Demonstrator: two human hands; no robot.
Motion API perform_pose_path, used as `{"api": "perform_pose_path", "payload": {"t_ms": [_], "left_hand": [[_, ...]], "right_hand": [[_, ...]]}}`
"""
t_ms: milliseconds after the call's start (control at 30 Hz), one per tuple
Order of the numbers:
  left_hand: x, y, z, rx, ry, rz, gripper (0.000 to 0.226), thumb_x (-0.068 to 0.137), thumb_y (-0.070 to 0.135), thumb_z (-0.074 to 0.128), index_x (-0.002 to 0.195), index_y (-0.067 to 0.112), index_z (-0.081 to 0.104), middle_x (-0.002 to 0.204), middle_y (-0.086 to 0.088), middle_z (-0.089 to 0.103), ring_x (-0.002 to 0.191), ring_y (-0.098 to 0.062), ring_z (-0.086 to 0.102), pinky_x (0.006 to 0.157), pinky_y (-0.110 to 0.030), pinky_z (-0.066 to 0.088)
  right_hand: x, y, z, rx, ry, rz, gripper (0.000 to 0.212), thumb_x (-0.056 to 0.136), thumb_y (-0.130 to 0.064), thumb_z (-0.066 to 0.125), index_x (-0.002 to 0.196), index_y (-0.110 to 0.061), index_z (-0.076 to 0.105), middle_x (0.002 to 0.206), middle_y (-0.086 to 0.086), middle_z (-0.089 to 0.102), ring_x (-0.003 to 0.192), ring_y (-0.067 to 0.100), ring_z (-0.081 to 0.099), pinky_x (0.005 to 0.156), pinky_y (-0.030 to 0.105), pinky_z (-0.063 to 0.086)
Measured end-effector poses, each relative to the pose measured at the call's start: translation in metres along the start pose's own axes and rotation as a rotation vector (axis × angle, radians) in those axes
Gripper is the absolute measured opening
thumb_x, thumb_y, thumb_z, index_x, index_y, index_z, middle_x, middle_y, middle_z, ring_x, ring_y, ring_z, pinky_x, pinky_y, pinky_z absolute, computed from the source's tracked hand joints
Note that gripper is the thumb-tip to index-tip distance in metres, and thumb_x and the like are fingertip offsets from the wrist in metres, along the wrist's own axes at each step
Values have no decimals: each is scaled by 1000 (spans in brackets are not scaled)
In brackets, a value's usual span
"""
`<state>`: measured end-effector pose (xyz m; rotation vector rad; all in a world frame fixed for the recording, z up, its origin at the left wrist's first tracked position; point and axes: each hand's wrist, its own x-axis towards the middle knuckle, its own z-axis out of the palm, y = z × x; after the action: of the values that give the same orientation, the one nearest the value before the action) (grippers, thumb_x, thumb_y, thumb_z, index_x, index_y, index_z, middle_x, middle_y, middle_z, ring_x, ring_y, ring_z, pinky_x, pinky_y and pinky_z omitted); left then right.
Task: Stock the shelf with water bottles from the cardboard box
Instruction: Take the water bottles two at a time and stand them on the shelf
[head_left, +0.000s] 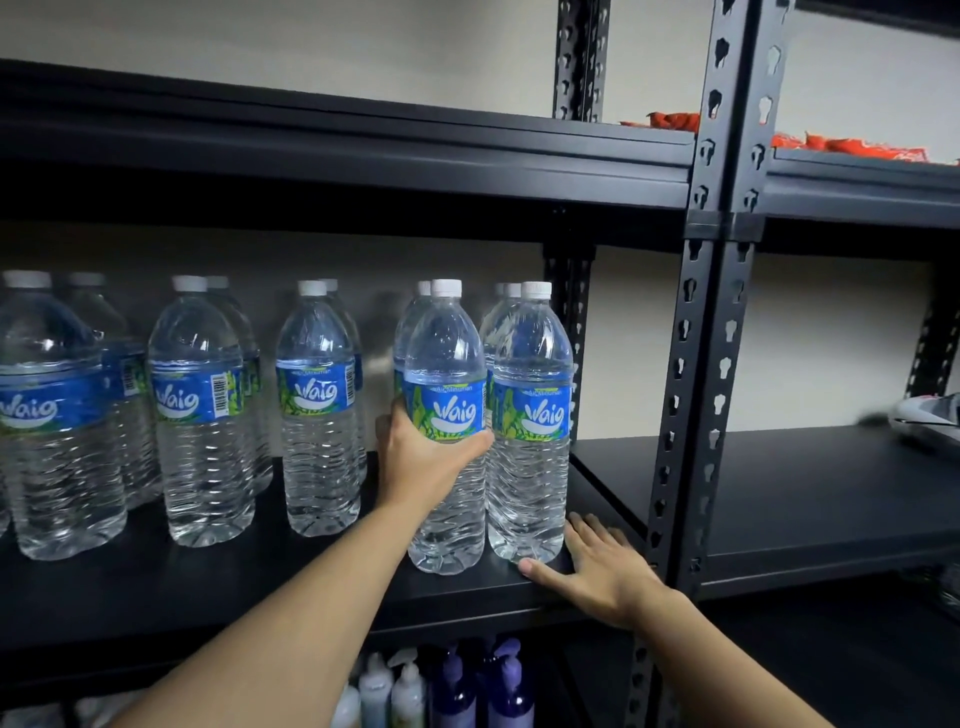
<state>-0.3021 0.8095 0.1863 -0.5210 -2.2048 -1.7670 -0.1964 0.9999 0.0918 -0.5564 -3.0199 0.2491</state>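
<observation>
Clear water bottles with blue labels and white caps stand in rows on a black metal shelf (260, 587). My left hand (423, 460) grips one front bottle (445, 364) around its label; that bottle stands upright on the shelf board. Touching its right side is another front bottle (530, 467), at the shelf's right end. My right hand (605, 571) rests flat and open on the shelf board just right of that bottle's base, its thumb near the base. More bottles (317, 410) stand to the left. The cardboard box is out of view.
A black slotted upright post (696, 364) separates this bay from a bare shelf board (805, 493) to the right. Red packets (852, 145) lie on the upper shelf. Spray and pump bottles (457, 691) stand on the shelf below. A white object (930, 413) lies at far right.
</observation>
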Motion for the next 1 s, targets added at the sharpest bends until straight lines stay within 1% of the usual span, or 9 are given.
{"api": "perform_pose_path", "payload": {"t_ms": [67, 133, 167, 333, 433, 567, 733, 867, 1000], "left_hand": [[-4, -3, -1, -11, -27, -13, 103, 47, 54, 86, 134, 27, 38, 129, -1, 51, 119, -22, 55, 100, -37, 47], [-14, -7, -1, -4, -42, -59, 114, 60, 50, 86, 147, 19, 20, 151, -5, 34, 137, -26, 39, 110, -39, 35], [-18, -11, 0, -6, -40, -74, 113, 64, 48, 86, 147, 18, 16, 153, -5, 30, 139, -27, 36, 110, -40, 33], [-27, -35, -3, -34, 31, -34, 88, 57, 45, 90, 127, 24, 41, 124, 3, 57, 115, -19, 55, 95, -30, 43], [-27, -43, -6, -31, 47, -2, 81, 57, 44, 89, 125, 27, 48, 111, 10, 60, 104, -13, 58, 88, -24, 43], [-32, -52, -1, -39, 26, 1, 90, 52, 46, 86, 131, 32, 45, 114, 12, 62, 104, -12, 60, 92, -29, 48], [-39, -67, 5, 24, 1, -50, 78, 60, 28, 90, 124, 15, 47, 108, 6, 55, 102, -16, 56, 86, -21, 39], [-37, -69, 5, 38, -29, -85, 92, 56, 32, 90, 133, 16, 41, 122, -1, 57, 113, -21, 56, 93, -24, 42], [-39, -67, 3, 25, -38, -60, 90, 55, 28, 91, 130, 17, 42, 117, 0, 58, 104, -17, 56, 87, -21, 40]], "right_hand": [[0, 0, -1, -3, 0, 1, 134, 50, -100, 2, 158, -21, 7, 166, 2, 6, 153, 20, 1, 123, 40, 4], [-1, -1, -2, -5, -10, 3, 136, 47, -100, 1, 158, -21, 7, 166, 2, 6, 153, 20, 1, 123, 40, 4], [-2, -2, -2, -4, -12, 6, 136, 48, -100, 2, 158, -21, 7, 166, 2, 5, 153, 20, 1, 123, 40, 4], [-4, -3, -4, 9, -21, 19, 131, 53, -98, 7, 159, -20, 6, 166, 2, 4, 153, 19, -1, 123, 39, 2], [-3, -3, -3, 11, -17, 17, 130, 53, -98, 7, 159, -22, 6, 166, 1, 4, 153, 19, 0, 123, 39, 3], [-3, -2, -3, 10, -11, 17, 129, 54, -99, 8, 158, -23, 6, 166, 1, 5, 153, 19, 0, 122, 39, 3], [-4, -4, -4, 3, -10, 19, 132, 50, -99, 5, 158, -23, 7, 166, 1, 5, 153, 19, 0, 122, 38, 4], [-3, -4, -4, 6, -9, 20, 131, 52, -99, 7, 158, -23, 7, 166, 1, 5, 153, 19, 0, 122, 38, 3], [-3, -2, -3, 14, -12, 19, 132, 51, -100, 6, 158, -23, 7, 166, 1, 5, 153, 19, 0, 122, 38, 3]]}}
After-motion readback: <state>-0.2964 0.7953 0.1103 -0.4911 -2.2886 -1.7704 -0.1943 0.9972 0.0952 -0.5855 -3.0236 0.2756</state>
